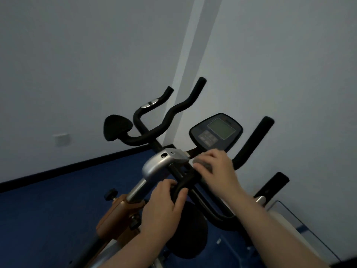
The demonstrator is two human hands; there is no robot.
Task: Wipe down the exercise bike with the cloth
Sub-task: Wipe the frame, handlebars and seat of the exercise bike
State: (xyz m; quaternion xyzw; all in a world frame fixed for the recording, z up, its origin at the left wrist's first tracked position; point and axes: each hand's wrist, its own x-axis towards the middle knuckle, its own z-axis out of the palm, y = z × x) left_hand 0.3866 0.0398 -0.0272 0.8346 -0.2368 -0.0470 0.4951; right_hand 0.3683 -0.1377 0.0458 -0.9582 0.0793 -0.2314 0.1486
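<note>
Right now my left hand (166, 206) curls around a black handlebar tube (180, 187) of the exercise bike (160, 165), steadying it. Just beyond, my right hand (216, 167) presses a bunched grey cloth (202, 164) against the bar beside the silver stem cover (164, 161). Farther off sits the console (216, 131); a careless swipe could drag across its buttons.

Two pale grey-white walls (77, 55) meet at a corner, where a lighter vertical strip (190, 55) runs up. A white wall plate (61, 139) sits low on the left wall. A black skirting board (77, 165) lines the wall's foot above blue carpet (48, 209). The light is dim and cool, with soft shadows.
</note>
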